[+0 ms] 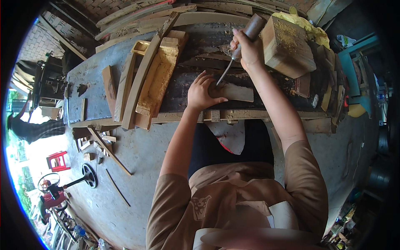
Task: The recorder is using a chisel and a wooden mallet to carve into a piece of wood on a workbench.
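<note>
My right hand (pixel 246 46) grips the brown wooden handle (pixel 253 27) of a metal-shafted chisel (pixel 226 71). Its shaft slants down to the left toward a pale wooden piece (pixel 239 92) lying on the dark, scuffed bench (pixel 88 106). My left hand (pixel 201 91) holds the left end of that piece, fingers curved over it and thumb along its near side. The chisel tip is beside my left fingers; whether it touches the wood I cannot tell. A large wooden block (pixel 287 50) with shavings on top stands just right of my right hand.
A carved yellowish wooden trough (pixel 156 79) and loose planks (pixel 121 96) lie at the bench's left. Yellow material (pixel 316 31) sits behind the block. Offcuts (pixel 106 146), a red stool (pixel 58 161) and machinery (pixel 54 187) are on the floor at left. Stacked boards run along the back.
</note>
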{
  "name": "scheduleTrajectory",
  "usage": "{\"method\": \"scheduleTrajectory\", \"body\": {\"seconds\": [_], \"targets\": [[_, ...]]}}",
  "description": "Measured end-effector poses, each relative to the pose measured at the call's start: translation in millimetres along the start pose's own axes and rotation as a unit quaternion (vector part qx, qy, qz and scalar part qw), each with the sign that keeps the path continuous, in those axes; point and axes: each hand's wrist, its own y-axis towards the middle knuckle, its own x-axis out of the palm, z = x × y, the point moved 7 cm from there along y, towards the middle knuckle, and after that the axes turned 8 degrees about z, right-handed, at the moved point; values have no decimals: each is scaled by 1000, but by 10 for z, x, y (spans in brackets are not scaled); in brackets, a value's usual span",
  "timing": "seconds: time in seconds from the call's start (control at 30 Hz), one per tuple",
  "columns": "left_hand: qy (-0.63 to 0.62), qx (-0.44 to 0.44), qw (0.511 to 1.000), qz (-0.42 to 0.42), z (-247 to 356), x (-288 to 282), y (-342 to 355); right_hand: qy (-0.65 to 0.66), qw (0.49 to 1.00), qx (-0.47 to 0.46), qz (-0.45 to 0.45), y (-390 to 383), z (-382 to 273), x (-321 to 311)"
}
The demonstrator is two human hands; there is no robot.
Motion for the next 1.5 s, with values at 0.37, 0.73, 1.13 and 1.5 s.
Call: {"method": "scheduleTrajectory", "body": {"seconds": [0.37, 0.73, 1.13, 1.5], "targets": [[9, 2, 1000, -4, 8, 2, 2, -183, 970, -98, -130, -277, 41, 468], [-2, 10, 1000, -9, 35, -14, 36, -292, 917, 0, -271, -8, 541, 1071], [-7, 10, 1000, -15, 23, 70, 17, -188, 916, 43, -353, -67, 476, 1020], [4, -4, 1000, -20, 29, 38, 28, -43, 992, -43, -108, -38, -106, 168]]}}
